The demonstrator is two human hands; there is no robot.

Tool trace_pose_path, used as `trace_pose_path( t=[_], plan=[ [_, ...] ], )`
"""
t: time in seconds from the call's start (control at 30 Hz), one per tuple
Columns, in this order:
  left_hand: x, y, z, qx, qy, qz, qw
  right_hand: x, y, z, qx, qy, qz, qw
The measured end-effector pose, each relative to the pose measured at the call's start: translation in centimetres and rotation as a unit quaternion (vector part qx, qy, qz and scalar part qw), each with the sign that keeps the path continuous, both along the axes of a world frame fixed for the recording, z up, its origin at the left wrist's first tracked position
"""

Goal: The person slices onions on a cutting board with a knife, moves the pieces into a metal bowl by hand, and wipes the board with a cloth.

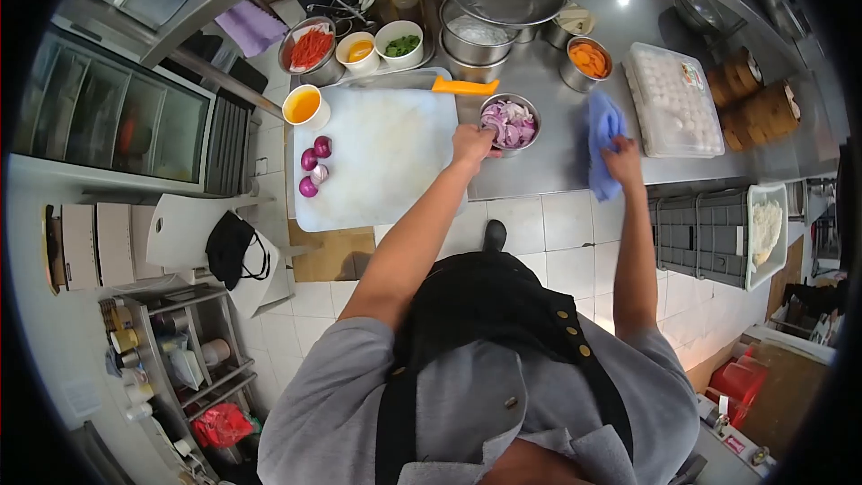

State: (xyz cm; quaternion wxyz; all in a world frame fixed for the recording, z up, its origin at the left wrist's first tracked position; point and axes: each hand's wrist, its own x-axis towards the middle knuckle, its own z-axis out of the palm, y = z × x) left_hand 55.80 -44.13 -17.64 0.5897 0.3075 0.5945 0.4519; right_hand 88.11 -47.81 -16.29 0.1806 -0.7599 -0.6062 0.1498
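— Where are your hands?

— My left hand [471, 145] is at the rim of the little metal bowl [530, 112]. My fingers are curled up there, but I cannot tell if they pinch the rim or just touch it. My right hand [622, 160] is closed on the blue cloth [603, 126].

— Where is the bowl?

— It sits on the steel counter [539, 171], right beside the white board [386, 153]. It is full of purple onion slices [509, 123].

— Is it hard to hold?

— I think it is light. The metal is hard and smooth, so it may slip if my fingers are wet. The rim is the best place to hold it, with my thumb on top.

— And the cloth?

— It is soft and floppy. I can grab it anywhere, and it bunches up in my hand.

— What else is near?

— Some onion halves [314, 166] lie on the left side of the board.
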Motion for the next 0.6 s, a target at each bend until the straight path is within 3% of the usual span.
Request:
trace_pose_path(
  t=[0.07, 0.17, 0.2, 0.23, 0.27, 0.3, 0.33, 0.37, 0.43, 0.5, 0.57, 0.6],
  plan=[
    [-1.0, -0.4, 0.9, -0.039, -0.004, -0.039, 0.998, -0.9, 1.2, -5.4, 0.097, -0.157, 0.028, 0.982],
    [-4.2, -2.7, 5.5, -0.026, 0.022, 0.022, 0.999, -8.6, -1.8, -7.7, 0.119, -0.167, 0.067, 0.976],
    [-7.0, -2.7, 3.1, 0.044, 0.133, 0.047, 0.989, -11.4, -4.2, -10.6, 0.252, -0.195, 0.13, 0.939],
    [-10.7, -2.9, 0.8, 0.109, 0.242, 0.069, 0.962, -15.4, -7.3, -9.4, 0.165, -0.141, 0.161, 0.963],
    [-13.8, -4.3, 2.7, 0.093, 0.306, 0.093, 0.943, -18.6, -9.5, -6.5, 0.059, -0.035, 0.227, 0.972],
    [-17.2, -5.4, 2.3, 0.149, 0.424, 0.144, 0.881, -21.0, -10.8, -4.9, 0.007, 0.063, 0.293, 0.954],
    [-21.1, -7.0, 1.2, 0.249, 0.54, 0.174, 0.785, -22.4, -11.8, -3.7, -0.051, 0.161, 0.354, 0.92],
    [-23.8, -9.0, 2.0, 0.217, 0.562, 0.183, 0.777, -22.7, -11.8, -2.3, -0.055, 0.163, 0.365, 0.915],
    [-26.9, -11.6, 3.2, 0.185, 0.585, 0.2, 0.764, -23.7, -9.4, 0.7, 0.004, 0.201, 0.267, 0.942],
    [-27.9, -13.6, 3.0, 0.13, 0.646, 0.206, 0.723, -25.7, -5.4, 3.1, 0.065, 0.215, 0.292, 0.93],
    [-26.9, -13.5, 2.9, 0.158, 0.61, 0.2, 0.75, -30.7, -2.0, 0.0, 0.118, 0.068, 0.294, 0.946],
    [-25.7, -13.0, 2.9, 0.187, 0.573, 0.191, 0.775, -33.6, -0.8, -3.7, 0.038, -0.026, 0.318, 0.947]
  ],
)
